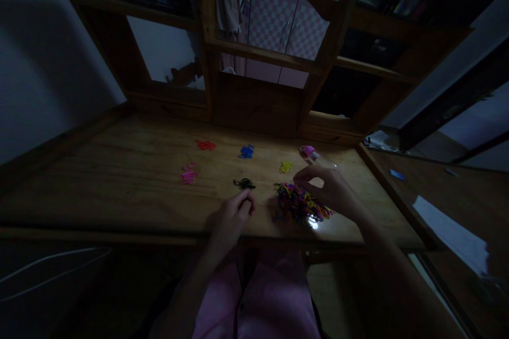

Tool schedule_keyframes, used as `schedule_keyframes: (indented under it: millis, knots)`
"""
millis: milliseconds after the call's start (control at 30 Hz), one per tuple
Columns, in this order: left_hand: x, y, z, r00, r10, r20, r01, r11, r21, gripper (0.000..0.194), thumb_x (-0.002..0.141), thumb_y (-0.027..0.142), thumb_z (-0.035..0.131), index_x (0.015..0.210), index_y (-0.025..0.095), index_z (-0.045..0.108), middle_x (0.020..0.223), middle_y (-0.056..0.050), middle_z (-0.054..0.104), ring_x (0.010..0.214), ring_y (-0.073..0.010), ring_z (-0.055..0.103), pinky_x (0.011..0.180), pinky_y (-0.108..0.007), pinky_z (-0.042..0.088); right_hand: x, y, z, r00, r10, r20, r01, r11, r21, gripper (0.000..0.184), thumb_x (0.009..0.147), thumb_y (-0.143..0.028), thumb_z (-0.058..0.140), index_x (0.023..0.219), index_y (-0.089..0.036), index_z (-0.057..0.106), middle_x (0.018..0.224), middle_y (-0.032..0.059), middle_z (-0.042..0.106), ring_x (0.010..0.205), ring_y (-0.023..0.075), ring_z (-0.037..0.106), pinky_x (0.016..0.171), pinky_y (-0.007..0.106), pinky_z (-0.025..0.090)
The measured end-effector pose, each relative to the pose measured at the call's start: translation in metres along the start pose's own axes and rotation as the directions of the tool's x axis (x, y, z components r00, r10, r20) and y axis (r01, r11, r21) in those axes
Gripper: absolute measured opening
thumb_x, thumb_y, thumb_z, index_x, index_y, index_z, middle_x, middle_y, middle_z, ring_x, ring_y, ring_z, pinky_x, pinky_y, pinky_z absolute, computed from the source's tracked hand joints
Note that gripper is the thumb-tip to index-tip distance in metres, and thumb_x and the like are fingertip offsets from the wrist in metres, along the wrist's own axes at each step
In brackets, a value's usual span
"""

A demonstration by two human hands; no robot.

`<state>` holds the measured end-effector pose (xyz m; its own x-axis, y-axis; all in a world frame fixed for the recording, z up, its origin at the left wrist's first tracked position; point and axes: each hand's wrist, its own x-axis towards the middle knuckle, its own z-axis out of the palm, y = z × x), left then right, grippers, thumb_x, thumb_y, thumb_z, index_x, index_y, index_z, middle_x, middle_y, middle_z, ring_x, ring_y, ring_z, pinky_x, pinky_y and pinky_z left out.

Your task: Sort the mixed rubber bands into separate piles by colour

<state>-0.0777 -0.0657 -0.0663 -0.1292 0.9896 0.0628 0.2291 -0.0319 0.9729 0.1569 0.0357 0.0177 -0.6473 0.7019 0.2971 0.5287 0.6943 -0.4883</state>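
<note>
A heap of mixed-colour small rubber bands [300, 204] lies on the wooden desk near its front edge. Over its upper edge my right hand [328, 188] pinches at a band with thumb and forefinger; the fingertips touch the heap. My left hand [234, 214] rests with curled, closed fingers just below a small pile of black rubber bands [244, 184]; whatever it may hold is hidden. Sorted by colour, further little piles lie beyond: yellow rubber bands [285, 167], blue rubber bands [246, 152], red rubber bands [205, 145] and pink rubber bands [189, 175].
A clear container with a pink top [309, 152] lies behind the heap, partly behind my right hand. The desk's wooden shelf frame [258, 103] rises at the back. On the right, a lower brown surface holds white paper [451, 233] and a small blue packet [396, 174].
</note>
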Motion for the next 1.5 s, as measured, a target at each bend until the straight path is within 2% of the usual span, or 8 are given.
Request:
schedule_keyframes:
  millis: [100,267,433,767,1000,1133,1233,1500]
  knots:
    - [0.000,0.001,0.000,1.000,-0.004,0.004,0.004,1.000,-0.004,0.016,0.082,0.017,0.041,0.069,0.019,0.050,0.064,0.004,0.048,0.062,-0.0115,0.045,0.057,-0.024,0.030,-0.007,0.001,0.008,1.000,-0.010,0.017,0.012,0.991,-0.130,0.011,0.090,-0.025,0.062,0.096,-0.020,0.071,0.094,0.0063,0.071,0.088,0.0196,0.064,0.080,0.033,0.049]
    - [-0.001,0.002,0.000,1.000,-0.005,-0.007,0.005,1.000,0.002,0.016,0.082,0.018,0.041,0.069,0.019,0.049,0.064,0.003,0.048,0.062,-0.0122,0.045,0.056,-0.024,0.029,-0.005,0.005,0.031,0.988,-0.036,0.152,0.080,0.952,-0.294,0.017,0.085,-0.021,0.066,0.101,-0.020,0.071,0.096,0.0089,0.070,0.096,0.0241,0.062,0.085,0.036,0.046]
    - [-0.001,0.004,0.000,1.000,-0.016,-0.004,0.016,1.000,-0.006,0.016,0.082,0.017,0.041,0.069,0.019,0.049,0.064,0.003,0.047,0.060,-0.0118,0.044,0.055,-0.024,0.029,-0.001,0.010,0.040,0.985,-0.024,0.168,0.075,0.950,-0.304,0.017,0.083,-0.019,0.069,0.100,-0.021,0.073,0.094,0.0081,0.072,0.094,0.0241,0.062,0.086,0.036,0.045]
    - [-0.001,0.004,0.000,1.000,-0.007,0.004,0.007,1.000,-0.012,0.015,0.082,0.017,0.041,0.069,0.019,0.049,0.064,0.003,0.047,0.060,-0.0115,0.043,0.056,-0.024,0.029,-0.008,0.010,0.021,0.994,0.086,0.069,-0.080,0.993,-0.087,0.013,0.088,-0.024,0.063,0.093,-0.022,0.074,0.093,0.0056,0.075,0.085,0.0204,0.068,0.079,0.032,0.052]
    - [-0.001,0.003,0.000,1.000,-0.007,-0.002,0.007,1.000,0.012,0.015,0.081,0.017,0.041,0.069,0.019,0.050,0.064,0.003,0.048,0.060,-0.0121,0.044,0.055,-0.023,0.029,-0.008,0.011,0.006,0.990,0.140,-0.030,-0.136,0.983,0.124,0.015,0.090,-0.026,0.059,0.096,-0.021,0.072,0.095,0.0057,0.074,0.082,0.0183,0.069,0.073,0.029,0.055]
    - [0.000,0.001,0.000,1.000,0.004,-0.002,-0.004,1.000,0.009,0.016,0.081,0.017,0.041,0.069,0.019,0.050,0.063,0.003,0.048,0.060,-0.0120,0.044,0.055,-0.023,0.029,-0.002,0.018,0.011,0.979,0.204,-0.022,-0.202,0.978,0.056,0.013,0.085,-0.025,0.064,0.095,-0.021,0.072,0.088,0.0050,0.074,0.071,0.0168,0.068,0.065,0.028,0.054]
    - [0.000,0.001,0.000,1.000,0.008,-0.005,-0.008,1.000,0.008,0.016,0.081,0.017,0.041,0.068,0.019,0.050,0.063,0.003,0.048,0.058,-0.0118,0.044,0.054,-0.023,0.029,0.001,0.020,0.013,0.978,0.207,-0.003,-0.207,0.978,0.004,0.012,0.084,-0.023,0.065,0.093,-0.021,0.073,0.085,0.0042,0.075,0.070,0.0165,0.068,0.065,0.028,0.053]
    - [0.001,0.000,0.000,1.000,0.002,-0.001,-0.002,1.000,0.016,0.016,0.080,0.018,0.041,0.068,0.019,0.051,0.063,0.003,0.048,0.058,-0.0120,0.044,0.054,-0.023,0.029,-0.014,0.034,-0.015,0.977,0.203,0.063,-0.201,0.979,-0.044,0.019,0.083,-0.016,0.060,0.093,-0.022,0.075,0.088,0.0044,0.075,0.077,0.0187,0.070,0.071,0.030,0.055]
